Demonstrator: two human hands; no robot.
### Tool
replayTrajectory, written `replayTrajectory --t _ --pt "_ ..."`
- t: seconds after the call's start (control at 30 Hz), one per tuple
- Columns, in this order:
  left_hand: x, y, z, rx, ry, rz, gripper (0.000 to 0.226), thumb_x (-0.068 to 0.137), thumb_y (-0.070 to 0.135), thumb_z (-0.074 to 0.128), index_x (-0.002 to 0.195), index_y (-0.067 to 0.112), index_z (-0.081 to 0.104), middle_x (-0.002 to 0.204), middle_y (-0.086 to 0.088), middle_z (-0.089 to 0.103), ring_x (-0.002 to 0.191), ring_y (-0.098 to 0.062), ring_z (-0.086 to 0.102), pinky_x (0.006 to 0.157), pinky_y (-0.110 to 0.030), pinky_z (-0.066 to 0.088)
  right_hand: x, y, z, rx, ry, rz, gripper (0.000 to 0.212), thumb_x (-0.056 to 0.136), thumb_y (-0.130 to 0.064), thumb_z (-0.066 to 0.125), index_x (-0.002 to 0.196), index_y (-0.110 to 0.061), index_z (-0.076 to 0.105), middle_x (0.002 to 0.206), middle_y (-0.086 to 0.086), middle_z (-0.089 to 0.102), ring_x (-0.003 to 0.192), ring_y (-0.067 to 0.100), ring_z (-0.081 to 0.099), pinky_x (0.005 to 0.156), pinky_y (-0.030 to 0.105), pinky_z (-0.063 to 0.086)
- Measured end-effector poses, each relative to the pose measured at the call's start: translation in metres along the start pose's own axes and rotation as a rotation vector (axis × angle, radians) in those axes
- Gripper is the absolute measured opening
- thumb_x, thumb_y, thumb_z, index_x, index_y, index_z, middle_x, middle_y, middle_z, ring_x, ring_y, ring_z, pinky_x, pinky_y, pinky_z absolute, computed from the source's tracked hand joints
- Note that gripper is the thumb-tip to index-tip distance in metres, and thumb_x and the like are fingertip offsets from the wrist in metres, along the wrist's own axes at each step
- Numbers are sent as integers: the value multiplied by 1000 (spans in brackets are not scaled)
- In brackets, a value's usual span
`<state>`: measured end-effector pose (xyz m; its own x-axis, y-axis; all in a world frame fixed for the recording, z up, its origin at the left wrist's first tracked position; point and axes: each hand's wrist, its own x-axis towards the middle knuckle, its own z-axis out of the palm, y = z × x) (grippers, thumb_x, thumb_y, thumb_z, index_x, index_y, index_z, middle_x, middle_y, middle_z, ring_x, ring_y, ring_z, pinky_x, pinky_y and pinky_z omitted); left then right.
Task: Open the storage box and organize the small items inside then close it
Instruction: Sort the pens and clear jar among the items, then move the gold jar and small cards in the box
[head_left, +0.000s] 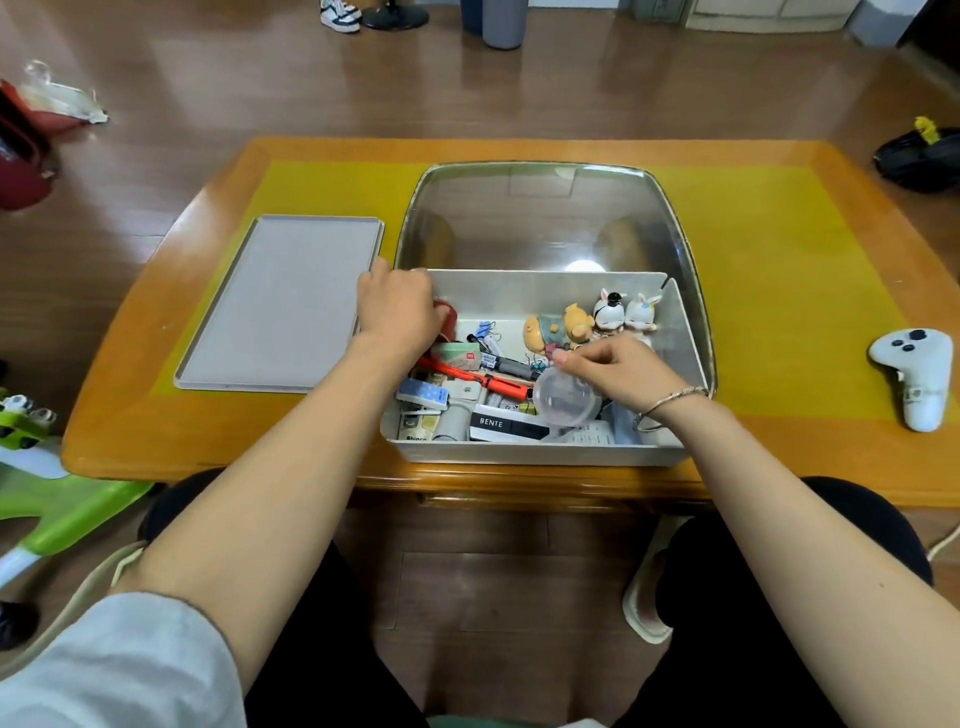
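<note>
The white storage box (545, 452) stands open on the table near its front edge, and its grey lid (283, 304) lies flat to its left. Inside are pens, an orange tool (467, 378), binder clips, a black BENTE box (506, 426), a clear round container (563, 402) and small figurines (592, 322) at the back right. My left hand (397, 306) is curled over a red roll (451, 316) in the box's back left corner. My right hand (615, 371) hovers over the clear container, fingertips pinched near the figurines; what they pinch is unclear.
A clear dome cover (545, 218) rises behind the box. A white game controller (917, 376) lies at the table's right. The yellow mat (769, 291) covers the wooden table (156, 415). A green plastic toy (47, 493) stands at the left on the floor.
</note>
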<state>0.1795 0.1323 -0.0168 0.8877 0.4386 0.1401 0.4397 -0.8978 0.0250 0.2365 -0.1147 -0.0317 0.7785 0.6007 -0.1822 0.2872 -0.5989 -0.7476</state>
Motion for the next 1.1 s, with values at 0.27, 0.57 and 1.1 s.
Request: replayTrajectory --t 0.27,0.57,1.1 --pt "-1 12 15 159 -148 -39 61 80 66 56 106 11 66 105 -7 64 117 -28 40 88 -38 31 9 -7 1 -102 34 -59 30 89 -37 61 65 -20 70 56 3 60 59 23 52 64 31 46" --pt "-3 18 18 84 -246 -96 56 77 67 59 98 15 66 107 -8 61 125 -31 32 101 -47 26 27 -11 5 -216 77 -81 9 85 -15 66 86 -12 75 88 -1 72 62 -7 49 57 -1 31" --pt "-17 34 6 -565 77 336 61 75 44 76 129 27 53 121 5 60 111 -19 40 86 -31 31 51 -52 -4 220 31 -63 27 84 -44 64 96 -20 56 78 23 67 53 27 59 54 37 49"
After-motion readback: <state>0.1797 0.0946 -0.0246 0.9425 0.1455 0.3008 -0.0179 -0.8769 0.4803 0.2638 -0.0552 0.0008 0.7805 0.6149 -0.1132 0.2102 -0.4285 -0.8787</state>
